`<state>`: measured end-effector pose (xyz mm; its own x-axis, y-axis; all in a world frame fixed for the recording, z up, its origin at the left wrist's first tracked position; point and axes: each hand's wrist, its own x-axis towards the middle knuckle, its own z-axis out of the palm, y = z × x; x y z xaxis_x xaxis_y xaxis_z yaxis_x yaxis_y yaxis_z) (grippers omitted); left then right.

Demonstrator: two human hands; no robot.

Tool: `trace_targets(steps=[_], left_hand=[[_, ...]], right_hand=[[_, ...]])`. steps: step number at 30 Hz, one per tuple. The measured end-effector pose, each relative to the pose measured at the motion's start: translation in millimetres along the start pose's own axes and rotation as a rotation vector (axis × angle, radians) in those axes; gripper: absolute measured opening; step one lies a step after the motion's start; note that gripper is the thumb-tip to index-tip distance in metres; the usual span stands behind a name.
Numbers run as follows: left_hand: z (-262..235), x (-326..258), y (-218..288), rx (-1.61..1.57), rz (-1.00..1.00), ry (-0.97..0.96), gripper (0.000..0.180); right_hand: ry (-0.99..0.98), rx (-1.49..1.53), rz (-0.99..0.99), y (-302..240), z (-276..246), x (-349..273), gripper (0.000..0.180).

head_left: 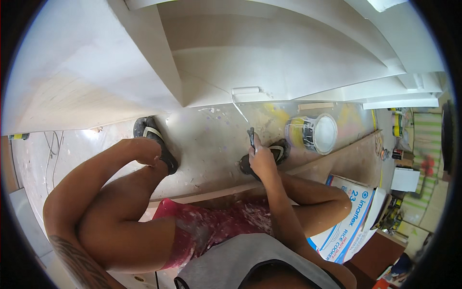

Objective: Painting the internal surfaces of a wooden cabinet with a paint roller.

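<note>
A small paint roller (246,90) with a white sleeve lies against the lower part of a white-painted cabinet panel (231,62). Its bent wire frame runs down to a dark handle, and my right hand (263,160) is wrapped round that handle. My left hand (147,151) rests by my left shin, above the slippered foot; its fingers curl inward and are mostly hidden, so I cannot make out whether it holds anything. To the right of the roller stands an open paint can (325,134) with white paint at its top and smears down its side.
A wooden plank (344,156) runs along the floor beside the can. A blue-and-white cardboard box (344,216) lies by my right knee. A vertical cabinet side (149,53) juts out at left. Loose cable (55,149) lies on the far-left floor. Cluttered items fill the right side.
</note>
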<state>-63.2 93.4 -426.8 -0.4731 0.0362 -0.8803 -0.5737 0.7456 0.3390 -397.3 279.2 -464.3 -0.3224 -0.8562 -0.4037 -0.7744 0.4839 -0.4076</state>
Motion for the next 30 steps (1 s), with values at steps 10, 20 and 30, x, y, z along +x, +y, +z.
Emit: trace_targets(steps=[10, 20, 30], left_hand=[[12.6, 9.2, -3.7, -0.066, 0.030, 0.112, 0.023], [-2.0, -2.9, -2.7, -0.160, 0.014, 0.161, 0.025], [-3.4, 1.4, 14.4, -0.069, 0.000, 0.107, 0.030]], right_hand=[[-0.088, 0.122, 0.029, -78.8, -56.2, 233.3, 0.029], [-0.048, 0.183, 0.060, -99.5, -50.7, 270.7, 0.032], [0.075, -0.017, -0.008, 21.8, -41.9, -27.4, 0.045]])
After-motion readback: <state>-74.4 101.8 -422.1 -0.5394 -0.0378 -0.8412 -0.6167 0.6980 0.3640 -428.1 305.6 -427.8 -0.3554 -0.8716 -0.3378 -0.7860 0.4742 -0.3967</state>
